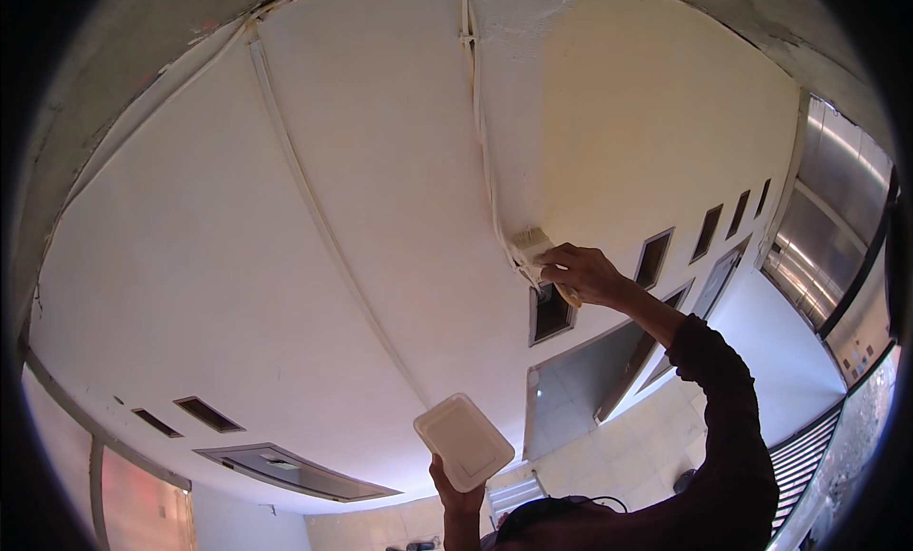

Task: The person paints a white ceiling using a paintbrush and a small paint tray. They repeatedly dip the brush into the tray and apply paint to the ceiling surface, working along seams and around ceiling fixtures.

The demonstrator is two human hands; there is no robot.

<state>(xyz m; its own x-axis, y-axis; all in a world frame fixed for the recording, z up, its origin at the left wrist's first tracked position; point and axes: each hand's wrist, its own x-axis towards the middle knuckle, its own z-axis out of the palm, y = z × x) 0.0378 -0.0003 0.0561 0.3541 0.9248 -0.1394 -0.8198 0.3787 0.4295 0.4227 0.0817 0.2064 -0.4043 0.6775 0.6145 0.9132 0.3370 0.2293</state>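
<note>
A: Where is the brush (pixel 534 248)?
B: In the right hand (pixel 588 273), raised to the wall (pixel 380 180). The bristles (pixel 529 236) point up and to the left, just beside the cables (pixel 488 166) that run down the wall. I can't tell whether they touch the paint.

A: How do the fingers (pixel 559 254) sit?
B: On that hand they are pinching the brush near its head, with the tan end of the handle (pixel 572 297) showing below them. The arm wears a dark sleeve (pixel 718 361).

A: And the left hand (pixel 458 499)?
B: Lower down, holding up a shallow white tray (pixel 466 442) with rounded corners. The thumb is at its left edge; the other fingers are mostly hidden behind it, so I can't tell how they are set.

A: What is the wall like?
B: Whitish on the left and pale yellow on the right, with a fairly straight border above the brush. A small framed opening (pixel 553 313) lies just below the right hand, and a doorway (pixel 580 389) lies below that.

A: Anything farther down?
B: Part of a ladder (pixel 516 495) beside the tray, and a tiled floor (pixel 628 437).
</note>
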